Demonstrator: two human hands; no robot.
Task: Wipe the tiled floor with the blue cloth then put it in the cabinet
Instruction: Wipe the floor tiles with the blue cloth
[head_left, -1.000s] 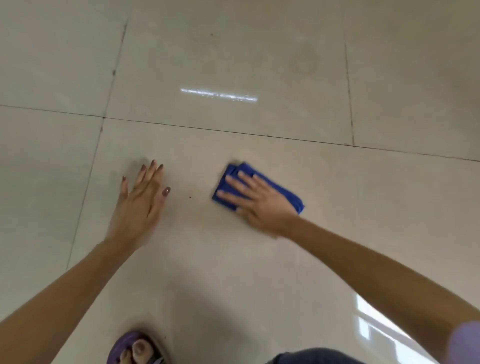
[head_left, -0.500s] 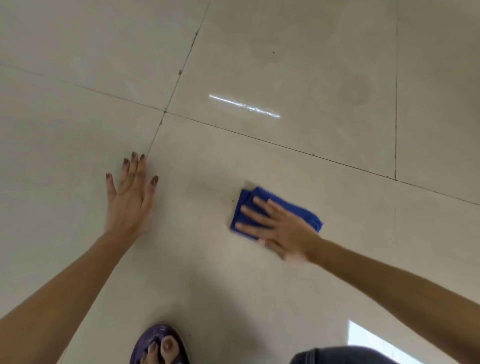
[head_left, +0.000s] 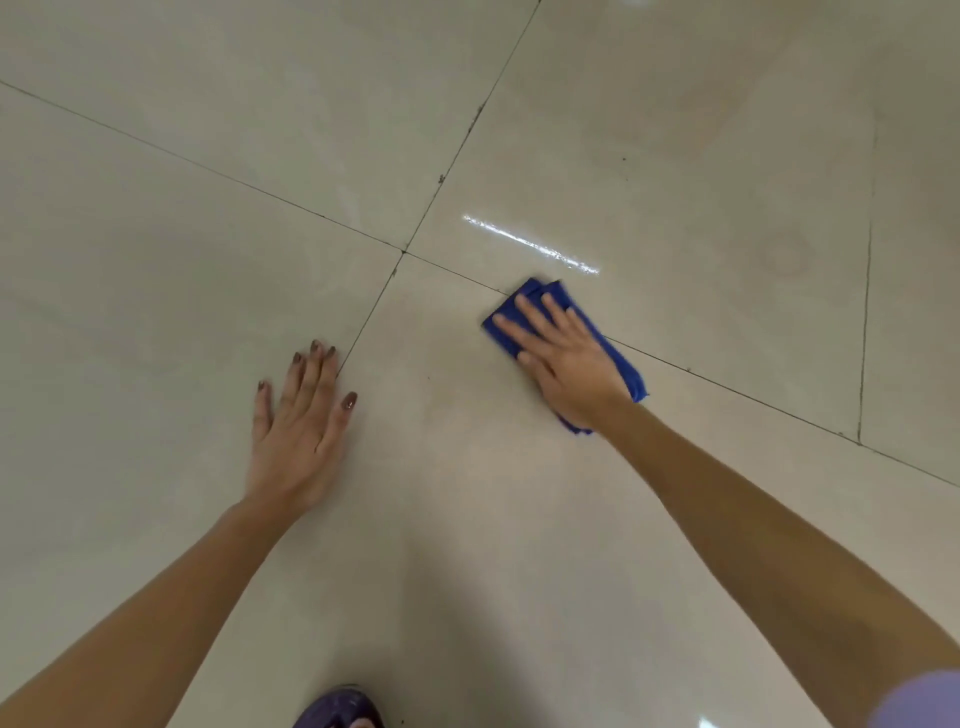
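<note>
Two changes stand out against the frame half a second earlier. The blue cloth now lies across a grout line of the tiled floor, with its far corner just past that line; earlier it sat wholly on the near side of the line. The left hand now rests closer to the four-tile joint, with its fingertips touching the grout line that runs toward the viewer from that joint.

The right hand lies flat and open on the cloth, palm down, fingers spread and extended, pressing it to the floor without gripping it. The left hand is also open, palm down on bare tile, fingers together, thumb set apart, holding nothing.

The cloth is deep blue and folded into a compact oblong pad. Layered edges show at its far corner, and a narrow strip shows past the right side of the hand and below the wrist. It lies to the right of the tile joint, just below a bright streak of reflected light.
</note>
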